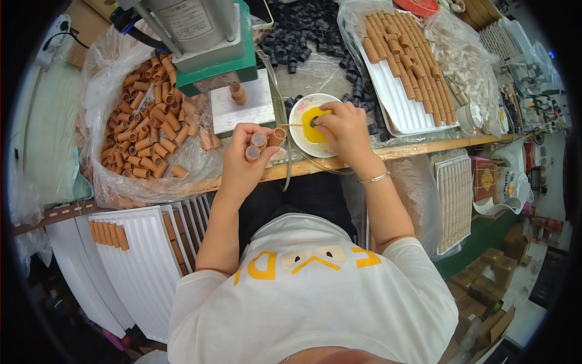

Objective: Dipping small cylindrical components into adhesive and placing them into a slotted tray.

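My left hand (237,159) is closed around three short tan tubes (259,141) above the table's front edge. Two of them turn pale, round ends toward me, and the third shows an open end. To the right, my right hand (348,132) pinches a small black fitting (314,122) over a white dish (295,116). Yellow liquid (315,136) lies in that dish, and a thin stick (293,125) crosses its left rim. Just beyond my left hand, a tan ringed piece (237,94) stands upright on the metal plate (260,109) of a green press (212,80).
A plastic-lined heap of tan tubes (145,130) sits at left. Black fittings (297,42) are scattered at the back. At right, a white ribbed tray (388,91) carries rows of tan tubes. A grey hose (280,91) runs beside the press. More trays (136,261) stand below the wooden edge (209,183).
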Motion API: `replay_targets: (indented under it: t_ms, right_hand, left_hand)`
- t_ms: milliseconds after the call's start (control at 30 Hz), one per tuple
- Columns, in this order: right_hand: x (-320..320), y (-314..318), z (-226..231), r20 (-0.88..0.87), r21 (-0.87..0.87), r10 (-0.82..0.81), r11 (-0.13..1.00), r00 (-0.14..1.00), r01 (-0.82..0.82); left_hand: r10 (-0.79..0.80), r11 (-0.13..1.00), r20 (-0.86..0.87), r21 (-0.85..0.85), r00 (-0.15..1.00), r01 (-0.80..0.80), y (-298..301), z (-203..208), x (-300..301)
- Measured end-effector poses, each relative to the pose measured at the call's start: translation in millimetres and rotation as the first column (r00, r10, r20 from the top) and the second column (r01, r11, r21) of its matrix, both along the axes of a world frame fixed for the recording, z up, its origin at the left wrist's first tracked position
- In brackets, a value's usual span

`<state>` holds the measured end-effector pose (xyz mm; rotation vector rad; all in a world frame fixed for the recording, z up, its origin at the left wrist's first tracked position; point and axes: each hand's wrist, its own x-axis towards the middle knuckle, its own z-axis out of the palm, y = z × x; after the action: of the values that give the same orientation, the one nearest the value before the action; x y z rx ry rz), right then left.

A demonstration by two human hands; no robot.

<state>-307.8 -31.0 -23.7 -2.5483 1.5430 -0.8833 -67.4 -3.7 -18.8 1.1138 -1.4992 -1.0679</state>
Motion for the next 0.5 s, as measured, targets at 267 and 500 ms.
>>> replay_targets:
  t_ms: [267, 500]
  right_hand:
    - [-4.0, 6.7, 28.4, 0.497, 0.053, 0.078, 0.991, 0.864, -0.12]
    - [-13.1, 8.6, 42.6, 0.216, 0.021, 0.188, 0.98, 0.958, -0.197]
  left_hand:
    - [-0.061, 0.998, 0.198, 0.022, 0.978, 0.058, -8.5, 8.8, -34.0]
    - [-0.036, 0.996, 0.172, -0.08, 0.984, 0.05, -11.1, 7.0, -50.7]
